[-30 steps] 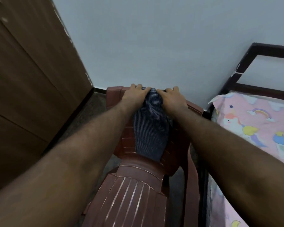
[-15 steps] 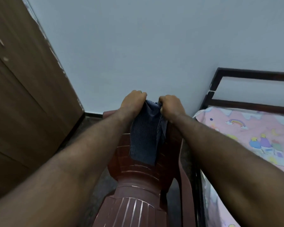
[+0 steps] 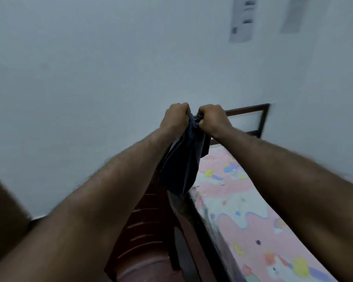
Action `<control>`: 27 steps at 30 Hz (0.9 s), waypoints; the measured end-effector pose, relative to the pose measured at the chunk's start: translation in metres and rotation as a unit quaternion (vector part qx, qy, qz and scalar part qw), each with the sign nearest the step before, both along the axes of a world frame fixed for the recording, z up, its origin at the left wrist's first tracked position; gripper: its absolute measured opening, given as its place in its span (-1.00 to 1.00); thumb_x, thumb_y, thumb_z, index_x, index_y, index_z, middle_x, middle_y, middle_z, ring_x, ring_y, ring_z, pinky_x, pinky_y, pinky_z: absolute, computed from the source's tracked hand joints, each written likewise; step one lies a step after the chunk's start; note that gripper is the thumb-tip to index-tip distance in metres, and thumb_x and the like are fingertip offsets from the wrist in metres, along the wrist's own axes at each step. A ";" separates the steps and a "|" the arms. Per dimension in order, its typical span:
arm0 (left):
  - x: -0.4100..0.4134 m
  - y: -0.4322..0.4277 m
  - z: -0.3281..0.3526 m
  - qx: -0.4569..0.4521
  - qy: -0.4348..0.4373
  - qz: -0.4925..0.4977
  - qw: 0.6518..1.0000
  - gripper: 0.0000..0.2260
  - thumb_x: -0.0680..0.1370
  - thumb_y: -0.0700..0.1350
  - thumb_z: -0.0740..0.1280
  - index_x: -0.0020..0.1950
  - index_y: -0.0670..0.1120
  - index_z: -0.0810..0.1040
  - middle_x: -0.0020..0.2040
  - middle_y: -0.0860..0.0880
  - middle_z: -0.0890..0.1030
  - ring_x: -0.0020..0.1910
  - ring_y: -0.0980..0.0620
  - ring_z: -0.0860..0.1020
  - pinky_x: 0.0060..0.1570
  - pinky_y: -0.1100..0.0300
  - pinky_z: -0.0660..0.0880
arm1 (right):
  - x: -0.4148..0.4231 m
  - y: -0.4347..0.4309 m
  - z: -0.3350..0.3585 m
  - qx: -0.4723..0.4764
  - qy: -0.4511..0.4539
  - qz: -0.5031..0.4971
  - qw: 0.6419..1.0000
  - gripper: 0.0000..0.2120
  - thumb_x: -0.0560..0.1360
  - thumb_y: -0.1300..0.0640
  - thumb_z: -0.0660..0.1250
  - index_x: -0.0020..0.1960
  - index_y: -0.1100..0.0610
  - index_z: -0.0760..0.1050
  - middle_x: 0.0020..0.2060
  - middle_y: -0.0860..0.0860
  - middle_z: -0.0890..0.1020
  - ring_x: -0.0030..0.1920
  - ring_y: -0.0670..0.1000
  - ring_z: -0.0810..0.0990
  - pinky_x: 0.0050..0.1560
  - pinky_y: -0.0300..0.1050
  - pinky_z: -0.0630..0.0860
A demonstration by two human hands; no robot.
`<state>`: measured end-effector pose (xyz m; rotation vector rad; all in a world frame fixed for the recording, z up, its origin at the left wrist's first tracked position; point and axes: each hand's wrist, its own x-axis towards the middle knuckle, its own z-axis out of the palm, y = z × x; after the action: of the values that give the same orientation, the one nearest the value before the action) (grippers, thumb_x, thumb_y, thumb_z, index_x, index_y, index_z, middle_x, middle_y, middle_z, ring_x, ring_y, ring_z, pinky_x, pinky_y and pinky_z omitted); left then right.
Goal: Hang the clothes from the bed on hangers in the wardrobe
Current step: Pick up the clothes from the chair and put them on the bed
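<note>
Your left hand [image 3: 176,117] and right hand [image 3: 212,119] are raised close together, both fists gripping the top of a dark striped garment [image 3: 181,161]. It hangs above the brown plastic chair [image 3: 149,231], left of the bed [image 3: 253,216].

Pale blue wall [image 3: 90,78], reddish plastic chair [image 3: 147,231].
</note>
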<state>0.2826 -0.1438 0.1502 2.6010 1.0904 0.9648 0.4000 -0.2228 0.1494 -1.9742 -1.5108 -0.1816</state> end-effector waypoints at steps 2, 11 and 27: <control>0.045 -0.039 0.012 -0.014 -0.023 -0.058 0.998 -0.74 0.43 -0.35 0.18 -0.04 -0.15 0.61 -0.06 -0.11 0.65 -0.04 -0.09 0.56 -0.06 0.09 0.51 | 0.029 -0.044 0.010 0.020 0.021 -0.043 0.999 -0.78 0.38 0.33 0.26 -0.07 0.19 0.63 -0.13 0.13 0.68 -0.05 0.16 0.59 -0.15 -0.16 0.43; 0.255 -0.259 -0.026 -0.107 0.001 -0.284 0.953 -0.77 0.37 -0.36 0.26 -0.14 -0.23 0.70 -0.19 -0.11 0.68 -0.21 0.03 0.57 -0.17 0.24 0.50 | 0.186 -0.299 -0.031 -0.019 0.077 -0.251 0.965 -0.88 0.36 0.32 0.26 -0.19 0.16 0.54 -0.19 0.15 0.64 -0.13 0.18 0.57 -0.17 -0.13 0.40; 0.461 -0.699 -0.167 -0.278 0.187 -0.586 0.738 -0.80 0.41 -0.35 0.21 -0.09 -0.26 0.61 -0.13 -0.21 0.65 -0.21 -0.07 0.52 -0.21 0.08 0.46 | 0.321 -0.744 -0.160 -0.165 0.152 -0.535 0.814 -0.89 0.52 0.21 0.27 -0.05 0.24 0.54 -0.02 0.18 0.66 0.03 0.22 0.60 -0.07 -0.06 0.45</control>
<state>0.7441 -0.8423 -0.0170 2.2363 -0.3407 -0.1831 0.7212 -0.9670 -0.0102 -2.7657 -0.0815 -0.0489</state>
